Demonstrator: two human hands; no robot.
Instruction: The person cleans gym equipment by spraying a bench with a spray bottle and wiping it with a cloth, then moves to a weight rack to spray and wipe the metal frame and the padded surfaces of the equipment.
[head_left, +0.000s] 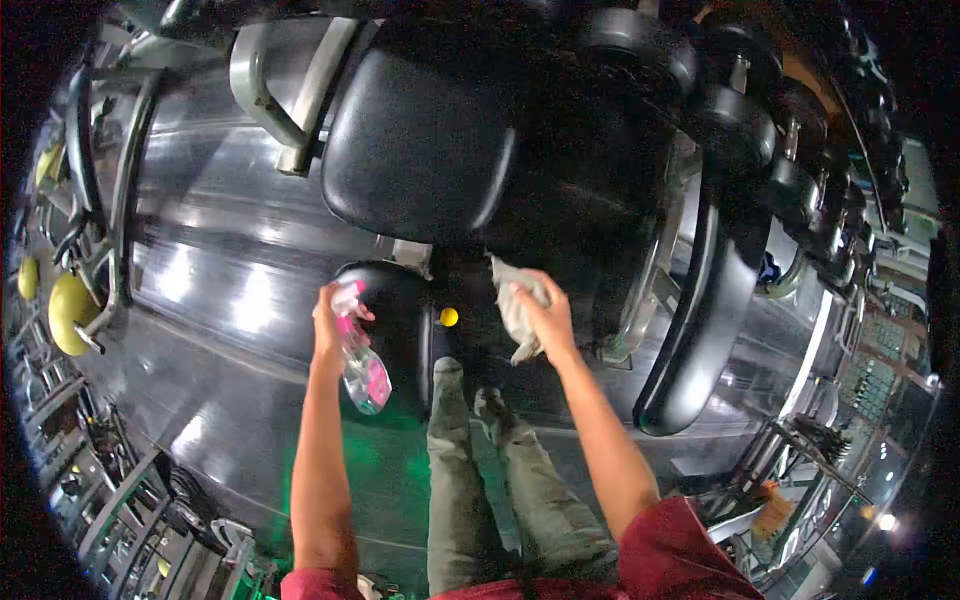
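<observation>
A clear spray bottle with a pink nozzle and pink label (368,380) hangs from my left hand (328,322), whose fingers are wrapped round its neck. My right hand (548,315) grips a crumpled whitish cloth (516,305). Both hands are in the air over the lower part of a black padded bench. Its seat pad (385,300) lies under and beside the bottle, and the larger backrest pad (415,140) is farther forward. Between my hands is a round yellow knob (449,317).
Dumbbells (735,120) line a rack at the right, with another black bench pad (695,320) before it. A grey metal frame (270,100) stands beside the backrest. Gym machines with yellow-green round parts (72,314) are at the left. My legs are below.
</observation>
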